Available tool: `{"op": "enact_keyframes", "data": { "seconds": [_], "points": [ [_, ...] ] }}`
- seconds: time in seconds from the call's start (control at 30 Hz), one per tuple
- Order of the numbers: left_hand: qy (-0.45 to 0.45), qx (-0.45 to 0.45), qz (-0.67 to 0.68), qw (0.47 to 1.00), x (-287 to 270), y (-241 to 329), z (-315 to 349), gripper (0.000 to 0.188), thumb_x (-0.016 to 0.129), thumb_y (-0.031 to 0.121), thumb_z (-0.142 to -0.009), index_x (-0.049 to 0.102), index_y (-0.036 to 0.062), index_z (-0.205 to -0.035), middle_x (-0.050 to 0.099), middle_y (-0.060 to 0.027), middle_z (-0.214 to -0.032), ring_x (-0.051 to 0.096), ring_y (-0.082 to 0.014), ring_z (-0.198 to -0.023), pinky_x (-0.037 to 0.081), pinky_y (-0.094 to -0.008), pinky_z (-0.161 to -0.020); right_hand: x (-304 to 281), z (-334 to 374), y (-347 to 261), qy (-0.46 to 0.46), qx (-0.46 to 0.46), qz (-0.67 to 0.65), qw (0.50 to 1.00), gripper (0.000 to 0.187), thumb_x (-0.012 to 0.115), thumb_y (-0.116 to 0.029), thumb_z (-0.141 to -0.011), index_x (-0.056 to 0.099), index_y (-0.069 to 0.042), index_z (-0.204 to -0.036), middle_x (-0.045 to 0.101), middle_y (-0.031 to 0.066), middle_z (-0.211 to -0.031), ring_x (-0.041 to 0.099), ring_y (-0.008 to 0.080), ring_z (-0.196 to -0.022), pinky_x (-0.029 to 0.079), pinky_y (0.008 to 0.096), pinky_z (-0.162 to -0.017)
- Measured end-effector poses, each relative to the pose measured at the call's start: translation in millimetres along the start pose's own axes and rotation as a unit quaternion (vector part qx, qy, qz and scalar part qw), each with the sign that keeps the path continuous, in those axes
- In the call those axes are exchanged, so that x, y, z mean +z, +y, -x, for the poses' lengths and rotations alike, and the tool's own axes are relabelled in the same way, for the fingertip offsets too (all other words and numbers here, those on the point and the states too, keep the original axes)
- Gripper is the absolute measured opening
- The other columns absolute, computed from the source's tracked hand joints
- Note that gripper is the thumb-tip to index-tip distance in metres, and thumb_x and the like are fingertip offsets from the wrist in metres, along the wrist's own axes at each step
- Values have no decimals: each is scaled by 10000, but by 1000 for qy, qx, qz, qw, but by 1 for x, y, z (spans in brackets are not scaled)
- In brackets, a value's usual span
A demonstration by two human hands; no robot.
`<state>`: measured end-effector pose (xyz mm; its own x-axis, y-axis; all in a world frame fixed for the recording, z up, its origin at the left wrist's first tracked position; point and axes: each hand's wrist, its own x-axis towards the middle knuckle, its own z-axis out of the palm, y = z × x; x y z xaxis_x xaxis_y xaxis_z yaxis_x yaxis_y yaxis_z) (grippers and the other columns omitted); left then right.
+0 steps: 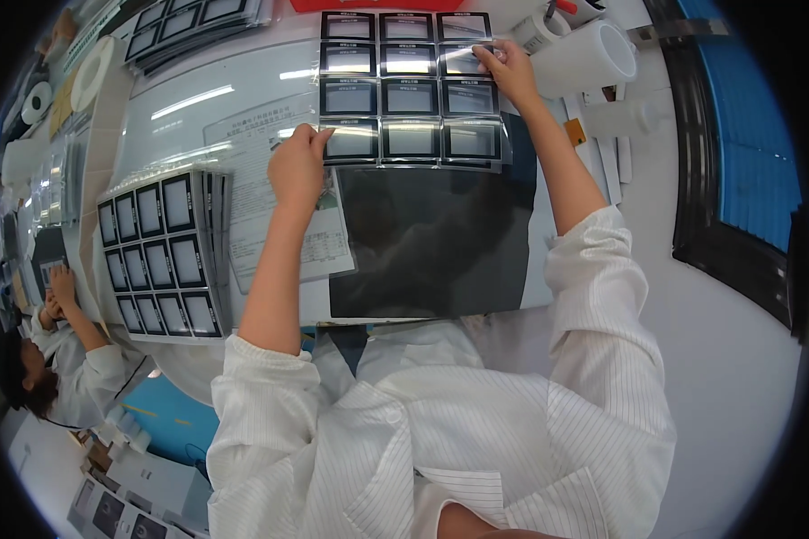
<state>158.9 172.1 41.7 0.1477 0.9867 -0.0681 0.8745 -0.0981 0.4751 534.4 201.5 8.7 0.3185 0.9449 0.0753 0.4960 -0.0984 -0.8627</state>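
A clear plastic sheet with rows of black-framed rectangular windows (410,96) spans the space between my hands, over the far part of a dark mat (433,247). My left hand (298,167) is closed in a pinch at the sheet's near left edge. At its right edge, toward the far corner, the fingers of my right hand (511,74) pinch the sheet too. Light glares off the plastic. Whether other sheets lie directly beneath it is hard to tell. Printed paper in a clear sleeve (324,241) lies next to my left forearm.
A stack of similar framed sheets (159,254) lies on the left of the table, another stack (189,34) at the far left. A red bin (377,4) and white cylinders (593,57) stand at the back. Another person's hands (58,292) work at the far left.
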Motion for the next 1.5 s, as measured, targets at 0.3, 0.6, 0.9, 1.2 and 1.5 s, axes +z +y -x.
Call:
{"op": "enact_keyframes", "data": {
  "seconds": [0.3,0.6,0.9,1.2,1.5],
  "points": [
    [-8,-1,-39,999,-5,0,5,364,586,415,-883,606,68,-775,633,-123,-690,606,-350,-681,438,-438,-589,3,14,1,18,19,91,995,495,737,-343,-810,583,55,-1060,670,78,-717,620,110,-618,482,235,-576],
    [0,62,-107,992,-1,2,6,362,557,397,-903,542,44,-824,619,-141,-672,622,-331,-629,463,-440,-539,1,18,-8,0,66,34,997,588,752,-405,-780,566,52,-1100,669,92,-725,650,172,-668,507,290,-630],
    [64,-15,-45,997,-47,-20,66,322,585,367,-892,538,55,-959,620,-127,-918,643,-305,-749,493,-409,-629,81,101,-137,-110,-34,64,991,434,691,-199,-824,533,-13,-1183,567,101,-968,558,172,-786,481,297,-688],
    [328,-1,44,944,-119,-138,152,134,634,57,-838,580,28,-957,565,-76,-868,500,-192,-807,424,-306,-693,303,140,-268,-168,-262,101,945,706,810,-434,-653,536,-10,-1146,536,169,-1094,554,320,-1004,511,401,-775],
    [340,-79,253,902,-108,-161,155,136,654,129,-872,574,21,-850,543,-8,-747,487,-78,-642,420,-225,-586,322,145,-296,-177,-233,266,918,808,845,-536,-516,545,33,-1004,532,182,-1042,541,336,-1006,526,417,-752]
  ]
}}
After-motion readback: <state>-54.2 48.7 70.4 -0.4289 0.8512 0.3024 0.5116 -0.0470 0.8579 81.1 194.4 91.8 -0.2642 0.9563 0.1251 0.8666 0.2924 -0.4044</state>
